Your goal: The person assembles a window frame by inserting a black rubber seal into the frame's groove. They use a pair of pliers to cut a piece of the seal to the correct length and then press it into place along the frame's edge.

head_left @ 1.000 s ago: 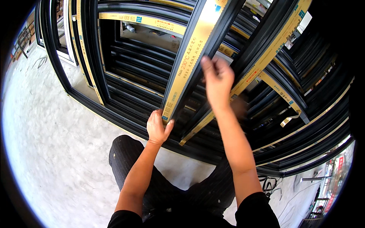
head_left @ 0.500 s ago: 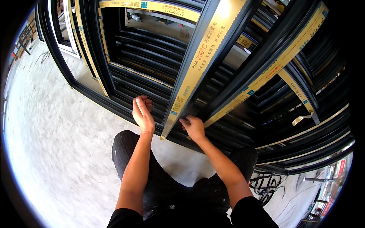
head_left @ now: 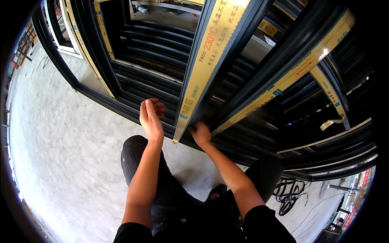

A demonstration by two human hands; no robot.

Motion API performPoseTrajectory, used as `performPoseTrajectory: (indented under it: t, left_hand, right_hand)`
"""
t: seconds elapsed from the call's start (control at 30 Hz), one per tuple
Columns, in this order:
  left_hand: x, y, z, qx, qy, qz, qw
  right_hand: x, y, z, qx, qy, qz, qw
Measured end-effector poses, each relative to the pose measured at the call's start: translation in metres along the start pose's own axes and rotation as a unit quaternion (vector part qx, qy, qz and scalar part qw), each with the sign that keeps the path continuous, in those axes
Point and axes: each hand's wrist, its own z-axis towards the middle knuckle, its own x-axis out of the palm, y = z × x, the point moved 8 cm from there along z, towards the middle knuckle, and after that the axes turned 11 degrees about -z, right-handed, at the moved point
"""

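Black window frames stand in front of me, one of their upright bars [head_left: 204, 67] faced with a yellow printed strip. Just left of that bar's lower end is my left hand [head_left: 151, 120], its thumb up and its fingers loosely bent, with nothing seen in them. My right hand [head_left: 200, 134] is on the bar's other side, close against its lower end. Its fingers are curled in and somewhat blurred, and their tips are hidden by shadow and the bar; what they hold, if anything, cannot be made out.
Another yellow-faced black bar [head_left: 259, 99] slants up to the right, close to my right hand. A peeled strip end [head_left: 330, 124] curls off a frame farther right. Black straps or cables [head_left: 288, 195] lie heaped on the grey floor [head_left: 77, 150]. A white frame [head_left: 69, 48] stands far left.
My right hand has shifted slightly left and closer to the bar's lower end. My left hand stays nearly where it was. The view has moved a little, and a shoe now shows between my legs.
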Motion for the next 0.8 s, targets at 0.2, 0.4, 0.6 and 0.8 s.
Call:
performPoseTrajectory:
  t: [0.2,0.4,0.6,0.8]
  left_hand:
    - [0.011,-0.074,-0.071,-0.065,0.088,-0.015,0.994]
    - [0.032,-0.087,-0.171,-0.027,0.386,0.129,0.913]
    - [0.054,-0.074,-0.212,0.025,0.553,0.172,0.815]
    - [0.062,-0.085,-0.264,0.084,0.663,0.119,0.735]
  right_hand:
    - [0.034,-0.025,0.000,-0.088,-0.004,-0.047,0.995]
    - [0.041,-0.020,0.007,-0.176,0.026,-0.050,0.983]
    - [0.054,-0.030,0.005,-0.123,0.059,0.000,0.991]
    - [0.042,-0.023,-0.007,-0.113,-0.020,-0.052,0.992]
